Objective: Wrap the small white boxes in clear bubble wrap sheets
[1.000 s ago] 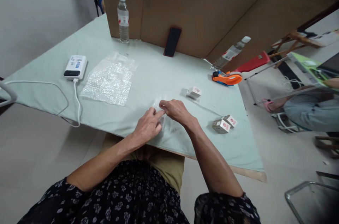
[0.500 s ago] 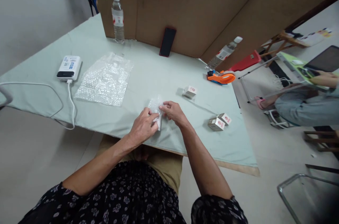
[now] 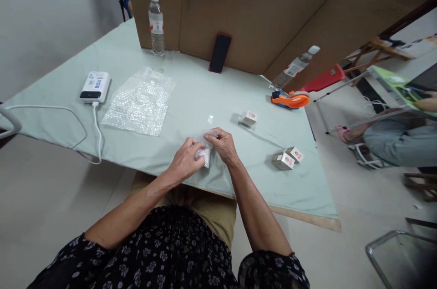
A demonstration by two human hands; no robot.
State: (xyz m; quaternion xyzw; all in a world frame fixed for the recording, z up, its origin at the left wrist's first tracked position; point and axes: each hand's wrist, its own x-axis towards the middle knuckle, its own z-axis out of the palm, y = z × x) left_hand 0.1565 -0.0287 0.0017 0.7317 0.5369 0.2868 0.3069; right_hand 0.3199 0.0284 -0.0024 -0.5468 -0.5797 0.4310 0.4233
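Observation:
A small bundle of bubble wrap (image 3: 204,158) lies near the front edge of the table, between my two hands. My left hand (image 3: 186,158) is closed on its left side, fingers pressing it down. With thumb and fingers pinched, my right hand (image 3: 221,144) holds the far end of the wrap, folded up. Whatever is inside the bundle is hidden. A larger bubble wrap sheet (image 3: 139,102) lies flat to the left. Small boxes stand on the right: one box (image 3: 249,118) partly in clear wrapping, and a pair nearer the edge, a front box (image 3: 283,160) touching a rear box (image 3: 294,154).
An orange tape dispenser (image 3: 290,99) sits at the right edge. Two water bottles, an upright bottle (image 3: 156,25) and a tilted bottle (image 3: 296,68), flank a phone (image 3: 220,53) against the cardboard (image 3: 239,7). A white power bank (image 3: 95,87) trails a cable. Another person's leg (image 3: 392,141) shows at right.
My right hand has folded the far end of the bubble wrap up and toward me. The left hand keeps its hold on the bundle. The whole view has shifted slightly.

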